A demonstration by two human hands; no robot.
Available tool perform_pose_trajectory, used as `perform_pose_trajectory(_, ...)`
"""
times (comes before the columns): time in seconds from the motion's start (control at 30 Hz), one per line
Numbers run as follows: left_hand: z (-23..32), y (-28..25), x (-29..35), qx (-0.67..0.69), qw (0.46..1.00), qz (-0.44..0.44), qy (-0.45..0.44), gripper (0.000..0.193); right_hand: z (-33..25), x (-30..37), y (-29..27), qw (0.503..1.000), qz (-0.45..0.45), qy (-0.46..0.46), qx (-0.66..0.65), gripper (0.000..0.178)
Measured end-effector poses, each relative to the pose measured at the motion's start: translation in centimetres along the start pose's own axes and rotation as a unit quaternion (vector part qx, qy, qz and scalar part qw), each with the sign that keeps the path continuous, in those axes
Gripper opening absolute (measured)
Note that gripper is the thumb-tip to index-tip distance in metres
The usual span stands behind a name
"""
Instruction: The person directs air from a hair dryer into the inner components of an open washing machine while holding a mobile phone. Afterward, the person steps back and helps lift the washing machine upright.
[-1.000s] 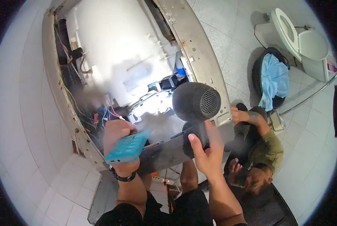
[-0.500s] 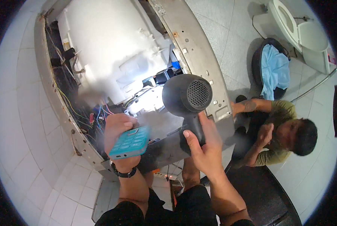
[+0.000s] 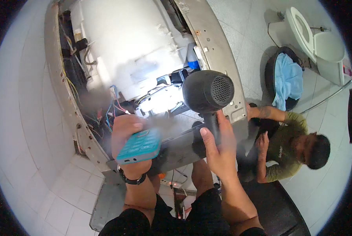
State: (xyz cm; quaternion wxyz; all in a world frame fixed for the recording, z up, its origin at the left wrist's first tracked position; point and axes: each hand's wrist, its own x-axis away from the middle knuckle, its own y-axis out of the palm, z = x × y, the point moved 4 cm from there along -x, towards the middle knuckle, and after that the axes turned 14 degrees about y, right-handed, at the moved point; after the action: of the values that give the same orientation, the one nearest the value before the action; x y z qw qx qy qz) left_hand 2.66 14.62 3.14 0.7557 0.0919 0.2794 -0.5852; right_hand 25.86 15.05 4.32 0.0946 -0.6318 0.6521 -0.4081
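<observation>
My left hand (image 3: 124, 129) is closed round a teal keypad mobile phone (image 3: 139, 146), keys facing up. A bright light falls on the parts beyond it. In my right hand (image 3: 220, 147) is a black hair dryer (image 3: 201, 92), gripped by its handle, with the round grille of its back turned to the right. Both hands are over the near end of an opened appliance with a worn metal cabinet (image 3: 219, 51). Inside lies a large white plastic tub (image 3: 124, 43). Loose coloured wires (image 3: 115, 104) hang left of the lit area, close to my left hand.
At the right a person in an olive shirt (image 3: 290, 151) sits low, one arm reaching to the cabinet. Behind are a black basin (image 3: 269, 74) with light blue cloth (image 3: 288, 80) and a white toilet (image 3: 302, 33). A power strip (image 3: 170, 183) lies below, between my legs.
The view has shifted, so the appliance sits slightly lower and further right. The hair dryer has moved a little right. The other person's bent hand has dropped from near the head.
</observation>
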Motion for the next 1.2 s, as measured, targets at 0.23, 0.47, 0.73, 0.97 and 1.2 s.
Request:
perform_pose_trajectory(0.23, 1.5, -2.2, 0.6, -0.020, 0.999, 0.044, 0.022, 0.029, 0.2, -0.1, 0.3, 0.999, -0.019, 0.006, -0.030, 0.056)
perform_pose_trajectory(0.47, 6.2, -5.1, 3.4, 0.029, 0.998, 0.050, -0.009, 0.021, 1.0, 0.0, 0.5, 0.993, -0.053, 0.078, -0.068, 0.057)
perform_pose_trajectory(0.73, 16.6, -11.0, -0.6, 0.064, 0.997, 0.037, -0.011, 0.037, 1.7, 0.1, 0.4, 0.980, -0.087, 0.107, -0.145, 0.057)
perform_pose_trajectory(0.97, 26.0, -15.2, -4.2, 0.058, 0.997, 0.046, -0.004, 0.015, 3.4, -0.9, 0.6, 0.985, -0.077, 0.065, -0.143, 0.059)
perform_pose_trajectory(1.2, 33.0, -15.2, -4.6, -0.004, 0.995, 0.058, 0.079, 0.019, 2.4, 2.0, -0.3, 0.966, -0.144, 0.126, -0.172, 0.055)
